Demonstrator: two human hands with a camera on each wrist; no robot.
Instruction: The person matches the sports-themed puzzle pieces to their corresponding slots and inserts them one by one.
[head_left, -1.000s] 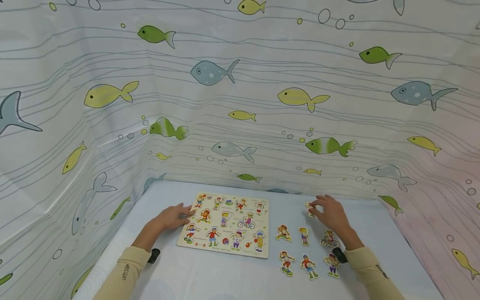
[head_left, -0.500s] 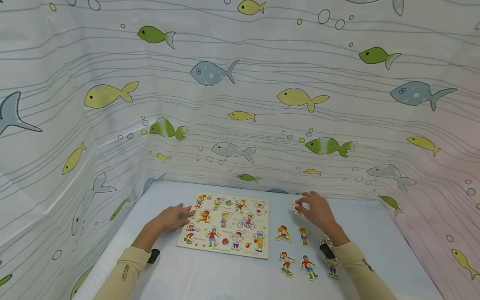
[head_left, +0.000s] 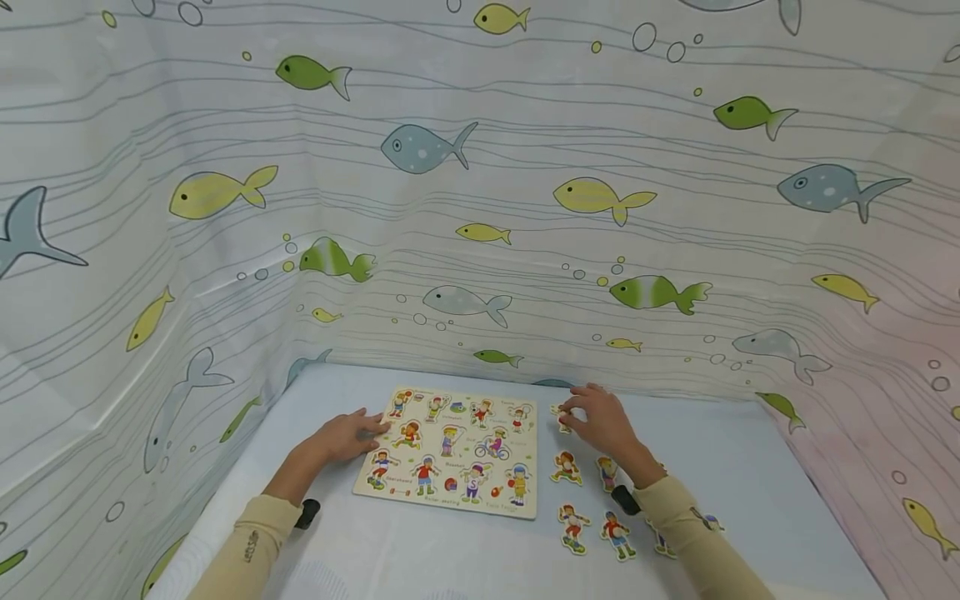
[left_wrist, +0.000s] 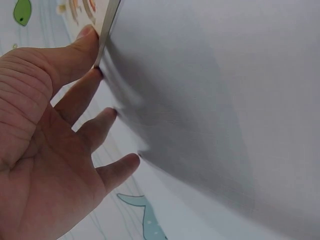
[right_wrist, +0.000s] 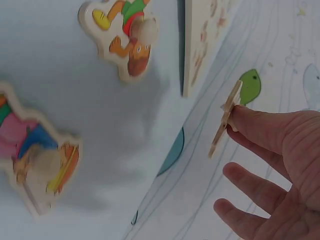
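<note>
Puzzle piece [head_left: 561, 414], pinched in the right hand's [head_left: 604, 422] fingertip grip, hangs just beside the puzzle board [head_left: 453, 448] steadied by the flat, relaxed left hand [head_left: 347, 434], while about six pieces [head_left: 573, 527] wait on the tabletop [head_left: 750, 467]

1 puzzle board [head_left: 453, 450] on the table, w/ approx. 12 printed figures on it. Loose cut-out pieces: 1 held piece [head_left: 560, 414] pinched in the right hand [head_left: 603, 425], plus at least 5 lying on the table [head_left: 750, 467] by the right forearm, e.g. one [head_left: 566, 467], another [head_left: 573, 527], a third [head_left: 618, 534]; the others are partly hidden by the sleeve. 2 hands in view: left hand [head_left: 347, 435] and right.
</note>
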